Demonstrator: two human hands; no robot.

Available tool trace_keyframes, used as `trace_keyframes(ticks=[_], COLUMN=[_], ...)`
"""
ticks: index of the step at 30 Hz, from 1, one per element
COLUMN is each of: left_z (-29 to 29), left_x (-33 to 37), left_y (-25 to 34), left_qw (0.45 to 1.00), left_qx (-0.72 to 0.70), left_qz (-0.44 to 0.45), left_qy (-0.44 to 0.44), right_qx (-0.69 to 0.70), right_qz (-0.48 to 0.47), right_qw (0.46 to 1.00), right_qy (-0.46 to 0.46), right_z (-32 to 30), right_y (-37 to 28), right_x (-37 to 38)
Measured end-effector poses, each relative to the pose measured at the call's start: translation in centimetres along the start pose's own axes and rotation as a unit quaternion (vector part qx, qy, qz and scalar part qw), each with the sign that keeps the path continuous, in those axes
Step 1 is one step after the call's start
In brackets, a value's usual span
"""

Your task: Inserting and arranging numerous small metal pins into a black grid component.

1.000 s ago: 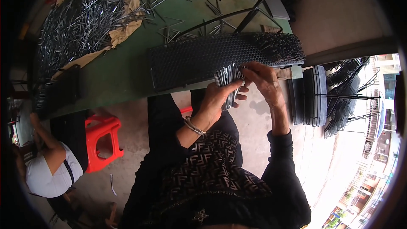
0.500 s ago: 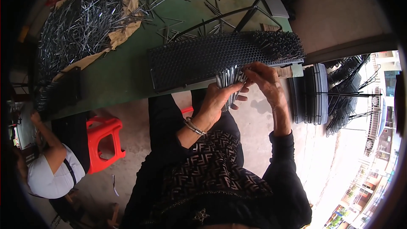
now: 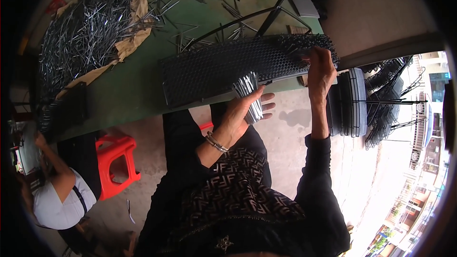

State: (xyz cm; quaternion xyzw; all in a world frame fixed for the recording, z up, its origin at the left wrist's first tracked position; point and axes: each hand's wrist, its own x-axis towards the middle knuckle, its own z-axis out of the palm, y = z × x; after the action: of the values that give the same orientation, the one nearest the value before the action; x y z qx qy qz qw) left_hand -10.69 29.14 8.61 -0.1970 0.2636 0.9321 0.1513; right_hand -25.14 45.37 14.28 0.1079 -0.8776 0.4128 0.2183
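Observation:
My left hand (image 3: 235, 114) is closed round a bundle of thin silvery metal rods (image 3: 247, 85), its thumb across them and its other fingertips sticking out beyond. In front of it, on the table's near edge, lies a long black rack (image 3: 209, 69) with a honeycomb of holes. Thin dark rods (image 3: 290, 43) stand close together in the rack's right end. Right there is my right hand (image 3: 321, 74), its fingers pinched together and pointing down among the rods. Whatever those fingertips hold is too small and too dark to make out.
On the green table (image 3: 112, 93) a heap of loose rods (image 3: 90, 28) lies on brown paper, with more scattered behind the rack. A black metal frame (image 3: 266, 24) rises behind it. Wire racks (image 3: 350, 102) stand at right. A red stool (image 3: 116, 166) and another person (image 3: 64, 195) are at left.
My right hand has left the bundle and moved right and away from me to the rack's right end. My left hand still holds the rods. The whole view has shifted slightly.

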Motion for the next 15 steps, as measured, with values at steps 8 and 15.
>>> trace_keyframes(ticks=[8, 15], left_z=[0.2, 0.9], left_x=[0.2, -0.4], left_y=[-0.5, 0.1], left_qw=[1.0, 0.999], left_qx=[-0.008, 0.032], left_qz=[0.003, 0.008], left_qy=[0.004, 0.012], right_qx=[-0.024, -0.037], right_qz=[-0.033, -0.033], right_qw=[0.999, 0.998], right_qy=[-0.022, -0.028], right_z=[1.4, 1.2], right_y=[2.6, 2.2], right_x=[0.9, 1.4])
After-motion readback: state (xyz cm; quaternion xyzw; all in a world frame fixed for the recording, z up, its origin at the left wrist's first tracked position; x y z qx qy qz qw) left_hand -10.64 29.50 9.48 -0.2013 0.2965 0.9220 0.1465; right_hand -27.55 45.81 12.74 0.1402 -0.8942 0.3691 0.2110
